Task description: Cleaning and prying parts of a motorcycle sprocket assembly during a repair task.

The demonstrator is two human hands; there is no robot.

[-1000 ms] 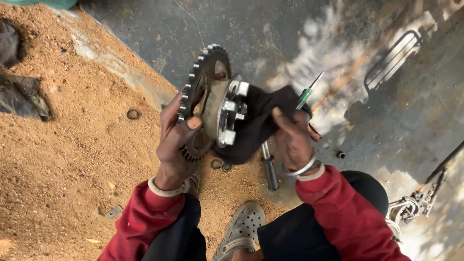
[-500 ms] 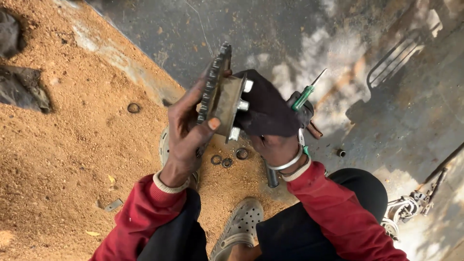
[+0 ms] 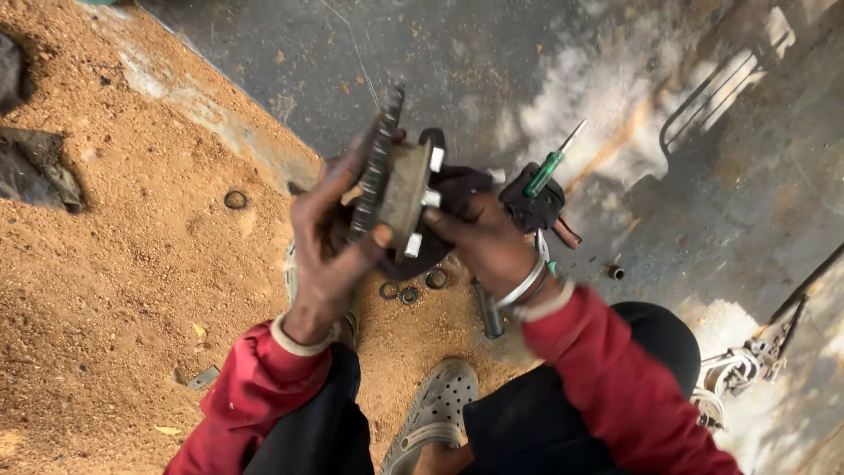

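My left hand grips a toothed sprocket with its metal hub, held edge-on above the ground. My right hand presses a dark rag against the hub's bolted face. A green-handled screwdriver lies just beyond my right hand on a black part. Three small rings and a dark metal axle lie on the ground under my hands.
Sawdust covers the ground at left, with one loose ring and a dark cloth. Grey concrete stretches beyond. A small nut lies right of my hand. Metal frame parts sit at lower right. My sandal is below.
I have turned the sprocket from face-on to edge-on and raised it a little. My right hand with the rag has moved in against the hub.
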